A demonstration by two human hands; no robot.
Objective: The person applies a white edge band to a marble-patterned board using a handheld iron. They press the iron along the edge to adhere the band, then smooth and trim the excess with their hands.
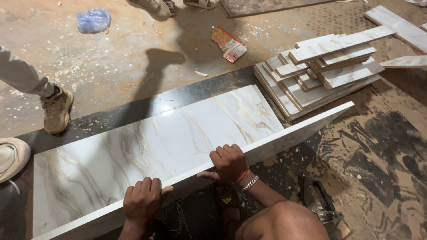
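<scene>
Your left hand (142,201) and right hand (229,162) both grasp the near edge of the tilted marble-patterned tile (155,146) on the floor (115,62).

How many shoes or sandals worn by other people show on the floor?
3. A tan shoe at the left edge, a light shoe at top centre, and a sandal beside it, cut off by the top edge. More may lie outside the view.

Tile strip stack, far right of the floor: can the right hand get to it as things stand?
Probably not directly. The right hand grips the raised edge of the big marble-look tile, and that edge stands between it and the tile strip stack; it would have to let go and reach over.
</scene>
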